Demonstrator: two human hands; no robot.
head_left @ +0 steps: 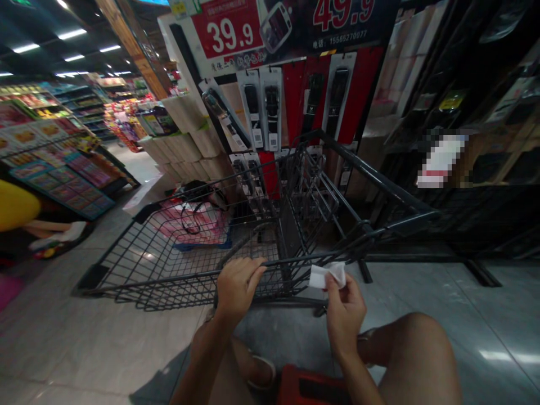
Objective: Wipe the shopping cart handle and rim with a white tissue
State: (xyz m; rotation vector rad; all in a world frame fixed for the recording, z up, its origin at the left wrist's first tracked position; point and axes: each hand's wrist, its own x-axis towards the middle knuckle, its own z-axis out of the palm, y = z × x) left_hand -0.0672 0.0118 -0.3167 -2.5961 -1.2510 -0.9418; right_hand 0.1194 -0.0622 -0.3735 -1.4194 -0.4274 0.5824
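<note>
While gripping the side rail (291, 260) of the shopping cart (99, 277) with the left hand (236, 284), folded over the bar, note the right hand (348, 304): pinching a white tissue (318, 277) between thumb and fingertips. Locate the tissue just below the rail, to the right of the left hand; cannot tell whether touching the metal. Regarding progress: grip on the rail established, tissue pinched and brought to the cart. Count no part as finished, with no visible difference along the dark bars; probably under way, with the remainder impossible to judge.

Beyond the left hand, through the cart, note a pink bundle (194, 222). Ahead of both hands, past the cart, find hanging packs (273, 107), with print too small to read. Above these, read "39.9" in white on a red panel (230, 31) and "49.9" in red on a dark sign (337, 28), over "电话" (telephone) and a number. Cannot make out any brand name.
</note>
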